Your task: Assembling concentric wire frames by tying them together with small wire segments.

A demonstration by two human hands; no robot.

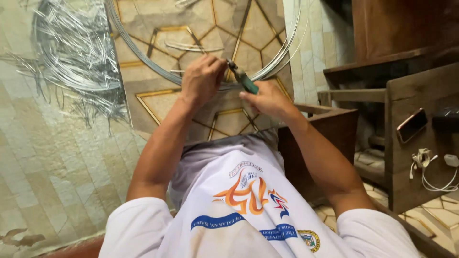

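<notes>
Right grip: the right hand (267,98) is closed round the green-handled pliers (243,78), whose nose bites the wire hoop (143,59).
Left grip: the left hand (203,79) is curled shut on the hoop just left of the pliers.
Hoop: a large ring of bundled silver wire lying on the patterned floor (229,119).
Loose wire: a tangled pile of cut strands (76,52), well left of the hoop.
Arms: both forearms reach forward and converge at the hoop's near edge.
Bench: wooden (406,157), right of the hoop, carrying a phone (412,125) and a white charger cable (430,172).
</notes>
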